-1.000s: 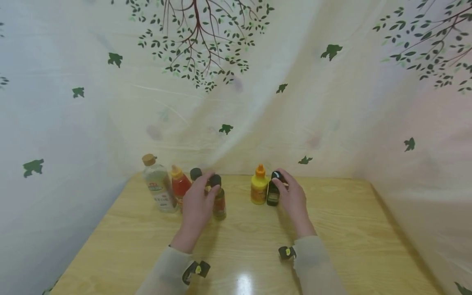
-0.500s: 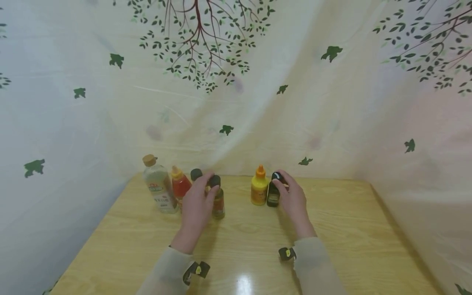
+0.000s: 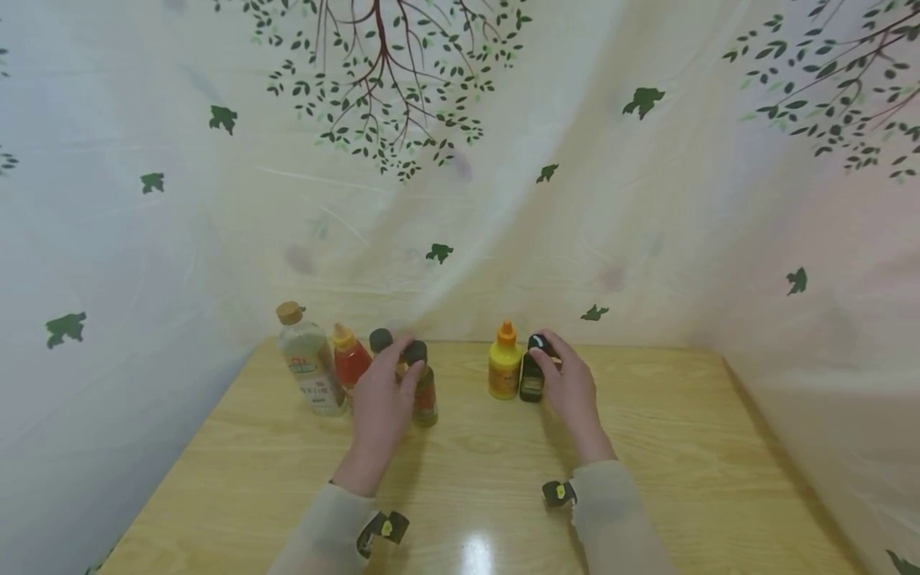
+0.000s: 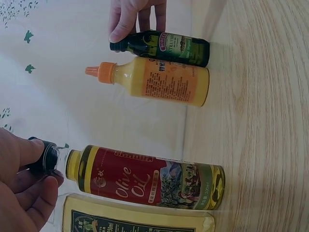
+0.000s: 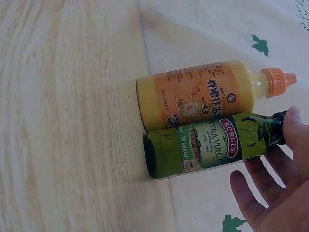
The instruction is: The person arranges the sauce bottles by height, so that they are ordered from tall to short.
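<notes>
Left grip: curled firmly around the black cap and neck of a red-labelled olive oil bottle. Upright, base on the tabletop, to the left of the yellow squeeze bottle, with a gap between.

Right grip: narrowed to a pinch at the cap end of a green olive oil bottle, at least one finger clear of the glass. Upright, base on the tabletop, just right of the yellow squeeze bottle, touching or nearly so.

Both presumably taken at the top to steady narrow shapes without covering labels or knocking neighbours.

Farther left of the yellow squeeze bottle, in order: another black-capped bottle, mostly hidden in the head view; a red squeeze bottle; a large clear bottle, farthest out. All apparently stood close together to form one group.

Behind the yellow squeeze bottle: leaf-printed cloth. Nearer than the yellow squeeze bottle: pale sleeves with black wrist units, probably strapped there to leave fingers free.
</notes>
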{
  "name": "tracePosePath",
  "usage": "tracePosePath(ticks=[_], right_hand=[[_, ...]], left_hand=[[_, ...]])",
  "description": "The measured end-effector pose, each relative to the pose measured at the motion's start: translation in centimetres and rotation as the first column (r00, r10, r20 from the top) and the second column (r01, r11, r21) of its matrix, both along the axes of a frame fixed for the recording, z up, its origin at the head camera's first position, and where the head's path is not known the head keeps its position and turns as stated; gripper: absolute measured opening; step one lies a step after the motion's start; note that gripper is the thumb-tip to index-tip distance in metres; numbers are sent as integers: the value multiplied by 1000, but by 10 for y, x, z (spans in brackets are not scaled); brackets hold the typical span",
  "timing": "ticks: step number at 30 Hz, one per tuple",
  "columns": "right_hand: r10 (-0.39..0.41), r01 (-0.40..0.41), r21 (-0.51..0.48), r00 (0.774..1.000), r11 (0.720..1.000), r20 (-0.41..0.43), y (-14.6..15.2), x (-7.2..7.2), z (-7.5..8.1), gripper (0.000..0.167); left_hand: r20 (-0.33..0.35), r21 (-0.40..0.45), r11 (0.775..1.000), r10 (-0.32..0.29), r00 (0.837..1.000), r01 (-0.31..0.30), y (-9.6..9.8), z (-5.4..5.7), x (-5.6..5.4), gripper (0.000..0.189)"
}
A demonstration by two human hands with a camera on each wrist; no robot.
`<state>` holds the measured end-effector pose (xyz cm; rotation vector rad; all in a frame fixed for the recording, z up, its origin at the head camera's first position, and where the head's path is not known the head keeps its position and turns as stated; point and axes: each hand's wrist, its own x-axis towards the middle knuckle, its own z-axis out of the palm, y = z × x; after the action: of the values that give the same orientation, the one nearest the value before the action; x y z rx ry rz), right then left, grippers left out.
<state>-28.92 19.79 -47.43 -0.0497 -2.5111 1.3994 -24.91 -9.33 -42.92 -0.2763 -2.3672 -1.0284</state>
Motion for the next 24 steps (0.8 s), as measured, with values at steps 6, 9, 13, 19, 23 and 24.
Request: tracePosePath(ticks=[6, 9, 13, 19, 23, 24], right_hand=[[0, 0, 13, 1000, 1000, -12, 0, -3, -3, 47], [-4, 4, 14, 1000, 1000, -15, 0, -4, -3, 49], [-10, 10, 10, 1000, 1000, -13, 1, -4, -4, 48], [-10, 10, 11, 1000, 1000, -15, 1, -5, -4, 47], [-10, 10, 8, 1000, 1000, -6, 1, -5, -4, 47], [-8, 8, 7, 1000, 1000, -2, 1, -5, -4, 48]], left_hand=[[0, -6, 1000, 3, 1000, -3, 0, 0, -1, 42], [4, 3, 1000, -5, 1000, 5, 0, -1, -3, 42], [13, 21, 1000, -13, 1000, 13, 0, -2, -4, 41], [7, 17, 1000, -10, 1000, 10, 1, 0, -5, 41], [2, 0, 1000, 0, 1000, 0, 1, -1, -5, 42], [2, -1, 1000, 2, 1000, -2, 1, -1, -5, 43]])
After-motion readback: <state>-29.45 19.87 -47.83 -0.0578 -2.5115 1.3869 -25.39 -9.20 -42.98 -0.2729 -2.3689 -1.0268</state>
